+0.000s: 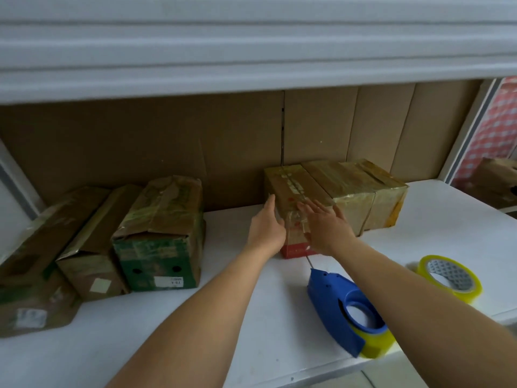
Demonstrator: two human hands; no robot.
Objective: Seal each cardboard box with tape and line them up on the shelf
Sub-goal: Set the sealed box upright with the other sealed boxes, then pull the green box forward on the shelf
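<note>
1. So right now both hands are on the red-bottomed box, which sits on the white shelf against the cardboard back, touching the taped boxes on its right
2. Left hand is flat against the box's left side, fingers straight, grip apart and not wrapped round anything
3. Right hand lies over the front top edge with fingers spread, also apart, just pressing
4. My read: the step in hand is nudging this one snug into the row. The top already looks taped, though the shine makes it hard to be sure the seam is fully covered
5. To do it well I'd push with both palms evenly so the box slides straight back rather than twisting, and get its front face flush with its neighbours
6. Worth running the right palm along the tape while I'm there, so it's pressed down
7. Three more boxes sit well apart on the left; their tops look rumpled, so I'd guess they're next
8. The blue tape dispenser is just under my right forearm and a spare tape roll is further right, so watch the elbow when pulling back
</note>
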